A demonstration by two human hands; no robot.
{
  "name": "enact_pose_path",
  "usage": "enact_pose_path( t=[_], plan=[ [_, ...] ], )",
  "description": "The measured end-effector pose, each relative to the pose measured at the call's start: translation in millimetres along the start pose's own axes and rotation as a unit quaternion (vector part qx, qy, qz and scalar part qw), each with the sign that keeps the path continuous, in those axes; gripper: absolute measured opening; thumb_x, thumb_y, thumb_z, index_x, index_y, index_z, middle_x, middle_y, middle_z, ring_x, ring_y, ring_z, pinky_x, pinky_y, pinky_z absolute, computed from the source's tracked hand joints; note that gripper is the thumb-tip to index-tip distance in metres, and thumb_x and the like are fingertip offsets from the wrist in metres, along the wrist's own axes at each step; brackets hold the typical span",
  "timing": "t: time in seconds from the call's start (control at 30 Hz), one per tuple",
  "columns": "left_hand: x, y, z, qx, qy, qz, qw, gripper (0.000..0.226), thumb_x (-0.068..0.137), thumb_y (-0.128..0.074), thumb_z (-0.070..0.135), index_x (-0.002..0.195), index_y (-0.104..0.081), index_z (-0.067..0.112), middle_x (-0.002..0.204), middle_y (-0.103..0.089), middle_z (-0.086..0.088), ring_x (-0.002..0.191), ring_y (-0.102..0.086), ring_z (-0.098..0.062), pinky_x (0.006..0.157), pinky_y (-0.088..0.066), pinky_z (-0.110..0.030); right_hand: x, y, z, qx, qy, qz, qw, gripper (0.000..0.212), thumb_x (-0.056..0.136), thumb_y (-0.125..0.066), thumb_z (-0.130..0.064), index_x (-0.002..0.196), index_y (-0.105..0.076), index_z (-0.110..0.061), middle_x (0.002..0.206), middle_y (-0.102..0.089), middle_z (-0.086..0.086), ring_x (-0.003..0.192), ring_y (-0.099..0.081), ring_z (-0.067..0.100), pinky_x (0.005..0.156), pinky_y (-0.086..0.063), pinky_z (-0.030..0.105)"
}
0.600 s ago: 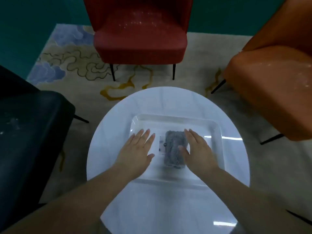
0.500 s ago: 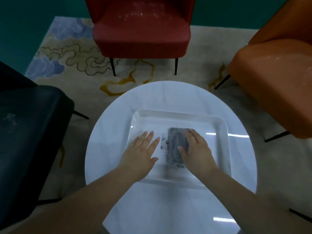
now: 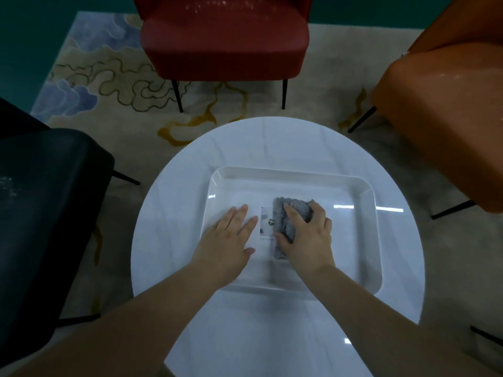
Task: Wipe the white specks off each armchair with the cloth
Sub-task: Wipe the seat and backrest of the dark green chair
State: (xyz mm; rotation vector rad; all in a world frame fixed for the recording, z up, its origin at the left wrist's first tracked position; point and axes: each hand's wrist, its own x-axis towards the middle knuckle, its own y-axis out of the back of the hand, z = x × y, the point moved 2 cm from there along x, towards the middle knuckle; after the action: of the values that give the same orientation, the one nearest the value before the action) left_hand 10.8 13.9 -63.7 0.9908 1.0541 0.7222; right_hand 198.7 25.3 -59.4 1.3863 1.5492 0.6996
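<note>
A folded grey cloth (image 3: 284, 213) lies in a white tray (image 3: 362, 240) on a round white table (image 3: 245, 148). My right hand (image 3: 307, 235) is curled over the cloth, thumb on its left edge and fingers on its right edge. My left hand (image 3: 227, 238) lies flat and open on the tray floor just left of the cloth. Three armchairs ring the table: a red one (image 3: 226, 39) at the back with white specks on its backrest, an orange one (image 3: 449, 110) on the right with specks on its seat, and a black one (image 3: 40, 202) on the left with faint specks.
A small printed card (image 3: 265, 221) lies in the tray between my hands. A patterned beige and blue rug (image 3: 109, 77) covers the floor under the chairs. Thin black chair legs (image 3: 177, 96) stand around the table.
My right hand has gone from lying flat on the cloth to curling its fingers around it. The camera has tilted down and closer. My left hand stays flat on the tray.
</note>
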Motion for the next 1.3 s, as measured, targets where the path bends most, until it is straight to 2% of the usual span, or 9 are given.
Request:
enact_pose_path(
  t=[0.07,0.17,0.3,0.43,0.77,1.1,1.17,1.23,1.3],
  plan=[
    [-1,5,-1,-0.002,0.002,0.002,1.0,0.069,0.099,-0.034,0.05,0.154,-0.001,0.026,0.162,0.012,0.001,0.148,0.009,-0.018,0.12,-0.008,-0.035,5,2,0,0.079,-0.008,-0.028,0.996,0.061,0.084,-0.067,-0.026,0.139,-0.041,-0.03,0.141,-0.016,-0.001,0.125,-0.03,0.024,0.106,-0.038,0.033],
    [-4,18,-1,-0.01,0.012,0.006,1.0,0.068,0.099,-0.034,0.05,0.154,-0.003,0.026,0.162,0.01,0.002,0.148,0.009,-0.017,0.119,-0.005,-0.034,15,14,0,0.097,-0.009,-0.067,0.993,0.058,0.085,-0.062,-0.009,0.137,-0.044,-0.027,0.122,-0.026,-0.001,0.107,-0.047,0.023,0.087,-0.046,0.02],
    [-15,43,0,-0.021,0.027,0.009,0.999,0.066,0.099,-0.034,0.05,0.154,-0.005,0.028,0.162,0.007,0.003,0.149,0.006,-0.018,0.119,-0.005,-0.036,18,36,-1,0.127,0.005,-0.071,0.989,0.058,0.083,-0.055,0.002,0.131,-0.051,-0.03,0.108,-0.031,-0.002,0.095,-0.048,0.019,0.064,-0.038,-0.002],
    [-38,70,-1,-0.023,0.059,0.008,0.998,0.065,0.1,-0.033,0.05,0.154,-0.004,0.029,0.162,0.006,0.002,0.149,0.004,-0.019,0.121,-0.006,-0.04,10,64,-14,0.17,0.047,-0.077,0.981,0.056,0.083,-0.05,0.006,0.127,-0.054,-0.029,0.107,-0.033,-0.001,0.091,-0.044,0.015,0.048,-0.043,0.003],
    [-132,119,-22,-0.05,0.195,0.043,0.979,0.063,0.098,-0.029,0.055,0.153,-0.006,0.033,0.163,0.003,0.004,0.149,0.002,-0.019,0.117,0.001,-0.04,-19,124,-92,0.199,0.122,-0.103,0.967,0.045,0.084,-0.064,-0.013,0.112,-0.056,-0.047,0.107,-0.036,-0.009,0.086,-0.052,0.01,0.039,-0.045,0.012],
    [-238,148,-91,-0.054,0.325,0.067,0.942,0.065,0.098,-0.036,0.051,0.153,-0.01,0.029,0.162,-0.011,0.002,0.149,-0.007,-0.02,0.119,-0.006,-0.045,-43,106,-205,0.169,0.182,-0.135,0.959,0.037,0.083,-0.07,-0.028,0.113,-0.056,-0.045,0.107,-0.036,-0.008,0.086,-0.048,0.011,0.038,-0.047,0.021],
    [-260,145,-117,-0.055,0.334,0.07,0.939,0.065,0.098,-0.033,0.052,0.154,-0.008,0.029,0.162,-0.012,0.001,0.148,-0.008,-0.02,0.119,-0.007,-0.045,-49,94,-235,0.167,0.195,-0.131,0.958,0.038,0.083,-0.07,-0.027,0.115,-0.057,-0.044,0.108,-0.036,-0.008,0.087,-0.049,0.011,0.056,-0.053,0.024],
    [-282,140,-148,-0.066,0.339,0.072,0.936,0.066,0.098,-0.032,0.054,0.153,-0.006,0.029,0.161,-0.012,0.001,0.148,-0.009,-0.021,0.119,-0.007,-0.045,-55,79,-267,0.145,0.217,-0.12,0.958,0.041,0.083,-0.07,-0.026,0.119,-0.057,-0.04,0.111,-0.039,-0.004,0.094,-0.052,0.015,0.077,-0.044,0.018],
    [-304,136,-181,-0.076,0.343,0.073,0.934,0.065,0.097,-0.031,0.055,0.153,-0.006,0.031,0.161,-0.013,0.002,0.148,-0.01,-0.021,0.119,-0.007,-0.046,-64,62,-302,0.135,0.224,-0.123,0.957,0.042,0.084,-0.07,-0.026,0.121,-0.056,-0.039,0.113,-0.04,-0.001,0.097,-0.051,0.016,0.069,-0.04,0.011]
  ],
)
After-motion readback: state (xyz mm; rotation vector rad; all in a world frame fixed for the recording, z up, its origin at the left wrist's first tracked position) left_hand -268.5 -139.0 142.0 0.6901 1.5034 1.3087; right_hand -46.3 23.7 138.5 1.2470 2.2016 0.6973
